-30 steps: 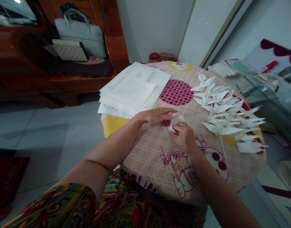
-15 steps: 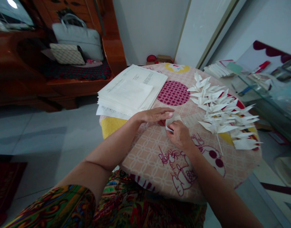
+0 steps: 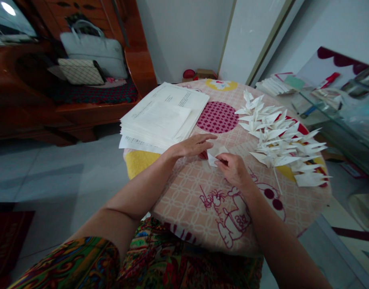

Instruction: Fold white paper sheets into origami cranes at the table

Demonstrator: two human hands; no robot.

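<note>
A small white folded paper piece lies on the round table's pink patterned cloth. My left hand rests on it with fingers stretched flat, pressing its left part down. My right hand pinches the paper's right edge between thumb and fingers. A thick stack of white paper sheets sits just behind my left hand. To the right of my hands lies a pile of several finished white folded paper cranes.
A wooden bench with a grey bag and a checked pouch stands at the back left. A glass-topped table with papers and pens stands at the right. Grey floor tiles spread to the left.
The view has drifted slightly. My right hand's pinch has shifted a little along the paper edge while my left hand stays flat on the piece.
</note>
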